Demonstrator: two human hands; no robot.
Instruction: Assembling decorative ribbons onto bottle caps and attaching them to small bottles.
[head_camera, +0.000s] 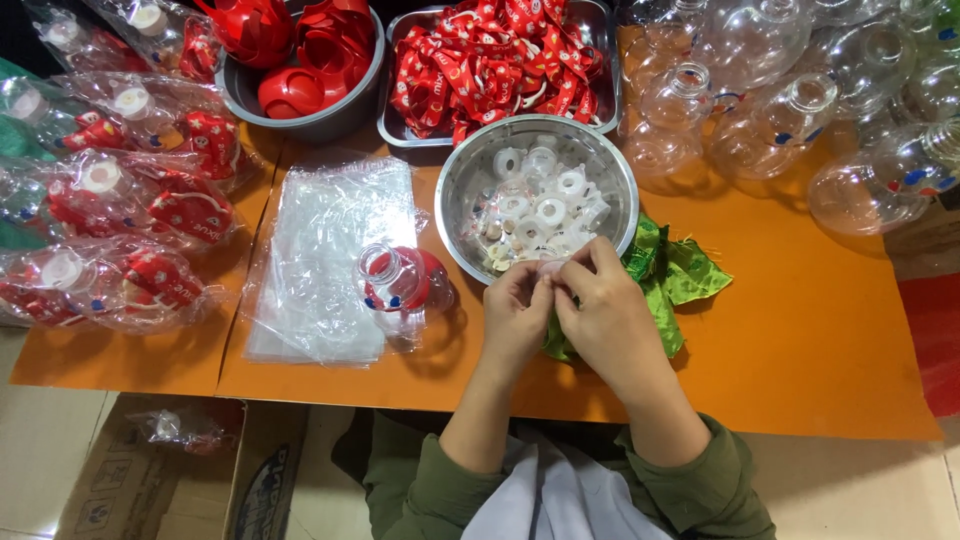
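Both hands, left hand and right hand, pinched together on, apparently, one white cap; finished bagged bottles lay at nine o'clock, empty clear bottles at two.

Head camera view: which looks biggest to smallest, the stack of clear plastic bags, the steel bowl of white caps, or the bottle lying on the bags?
1. stack of clear plastic bags
2. steel bowl
3. bottle

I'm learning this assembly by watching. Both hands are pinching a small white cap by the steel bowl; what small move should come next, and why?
Probably carry the white cap over to the open bottle on the plastic bags. The left hand and right hand hold the cap together at the bowl rim, and that bottle's neck looks uncapped, unlike the bagged bottles at the left.
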